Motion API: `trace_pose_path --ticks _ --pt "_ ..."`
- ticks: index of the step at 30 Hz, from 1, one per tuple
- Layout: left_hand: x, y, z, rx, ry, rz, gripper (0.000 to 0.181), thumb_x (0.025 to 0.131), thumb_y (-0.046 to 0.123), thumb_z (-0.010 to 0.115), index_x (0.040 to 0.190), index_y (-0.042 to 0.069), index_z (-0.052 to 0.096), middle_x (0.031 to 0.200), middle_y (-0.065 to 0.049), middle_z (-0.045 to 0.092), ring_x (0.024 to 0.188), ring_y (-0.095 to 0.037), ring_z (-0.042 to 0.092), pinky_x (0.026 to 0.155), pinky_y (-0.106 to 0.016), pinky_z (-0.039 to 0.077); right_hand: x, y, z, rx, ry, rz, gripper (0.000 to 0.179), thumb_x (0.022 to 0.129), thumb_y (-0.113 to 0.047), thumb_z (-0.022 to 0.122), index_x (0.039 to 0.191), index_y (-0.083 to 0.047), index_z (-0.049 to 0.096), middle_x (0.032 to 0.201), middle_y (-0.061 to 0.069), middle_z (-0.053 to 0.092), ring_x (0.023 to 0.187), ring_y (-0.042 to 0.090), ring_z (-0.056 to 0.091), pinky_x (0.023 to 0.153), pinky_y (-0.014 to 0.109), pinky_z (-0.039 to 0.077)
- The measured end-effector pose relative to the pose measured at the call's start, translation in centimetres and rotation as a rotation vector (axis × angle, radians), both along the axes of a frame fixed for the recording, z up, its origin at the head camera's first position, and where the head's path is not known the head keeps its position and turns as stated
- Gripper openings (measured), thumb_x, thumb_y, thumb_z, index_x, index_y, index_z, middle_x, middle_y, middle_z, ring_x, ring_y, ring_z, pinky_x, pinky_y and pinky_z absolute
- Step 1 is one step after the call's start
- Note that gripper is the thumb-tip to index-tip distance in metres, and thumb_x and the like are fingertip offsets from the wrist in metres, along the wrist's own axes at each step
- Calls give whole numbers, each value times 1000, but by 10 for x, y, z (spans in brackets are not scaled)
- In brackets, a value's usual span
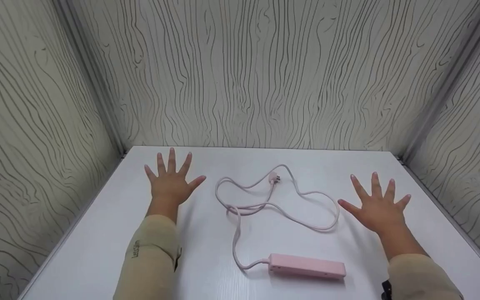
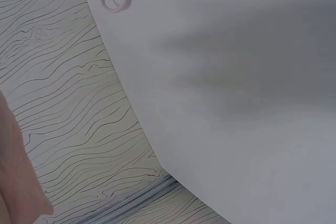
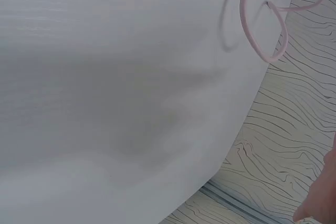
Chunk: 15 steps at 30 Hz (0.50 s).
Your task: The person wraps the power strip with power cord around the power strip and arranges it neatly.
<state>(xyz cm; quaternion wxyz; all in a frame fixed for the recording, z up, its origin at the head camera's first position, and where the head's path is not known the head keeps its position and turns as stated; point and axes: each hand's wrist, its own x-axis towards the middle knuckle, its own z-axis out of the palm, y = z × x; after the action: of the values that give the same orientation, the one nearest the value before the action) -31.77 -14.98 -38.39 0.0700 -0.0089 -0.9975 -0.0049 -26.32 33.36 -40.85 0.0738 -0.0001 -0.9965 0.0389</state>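
A pink power strip [image 1: 306,266] lies near the front of the white table, right of the middle. Its pale pink cord [image 1: 236,241] leaves the left end and runs in loose loops toward the back, ending in a plug [image 1: 273,178] with its prongs facing right. To the left of the cord, my left hand [image 1: 170,185] is held over the table with fingers spread wide and holds nothing. My right hand [image 1: 380,210], also spread and bare of any object, is right of the loops, its thumb close to the outermost one. In the right wrist view, part of the cord [image 3: 244,14] shows at the top.
The white table [image 1: 206,233] is enclosed by wood-grain patterned panels at the back [image 1: 240,75], left [image 1: 23,137] and right [image 1: 473,166]. Grey metal strips run along the corners. Beige sleeves [image 1: 148,258] cover both forearms.
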Motion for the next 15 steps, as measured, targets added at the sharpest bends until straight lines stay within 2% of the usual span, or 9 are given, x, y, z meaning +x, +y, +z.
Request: trace_pose_path --ticks 6,9,12,15 --pt "2 2 -1 -5 -2 1 83 77 80 12 145 35 -1 151 -13 -12 135 -43 -12 95 -69 -10 2 -14 3 27 42 58 84 80 -76 30 147 -30 7 148 27 2 128 57 1 86 77 -4" --pt "2 3 -3 0 0 -2 82 78 79 13 146 35 0 152 -13 -11 134 -43 -13 94 -69 -12 5 -26 4 54 59 104 83 80 -76 28 147 -29 11 148 23 9 128 51 15 89 74 9" --pt "3 4 -5 8 -1 -2 82 78 79 13 146 35 2 152 -14 -10 134 -43 -12 93 -69 -12 9 -38 4 69 66 149 82 80 -76 27 146 -28 16 144 21 22 121 46 29 86 67 24" --pt "4 4 -5 20 -5 1 82 79 78 15 146 33 3 152 -14 -9 135 -43 -12 94 -69 -12 13 -52 4 75 78 203 80 81 -75 30 145 -28 23 134 18 35 113 39 37 79 58 32"
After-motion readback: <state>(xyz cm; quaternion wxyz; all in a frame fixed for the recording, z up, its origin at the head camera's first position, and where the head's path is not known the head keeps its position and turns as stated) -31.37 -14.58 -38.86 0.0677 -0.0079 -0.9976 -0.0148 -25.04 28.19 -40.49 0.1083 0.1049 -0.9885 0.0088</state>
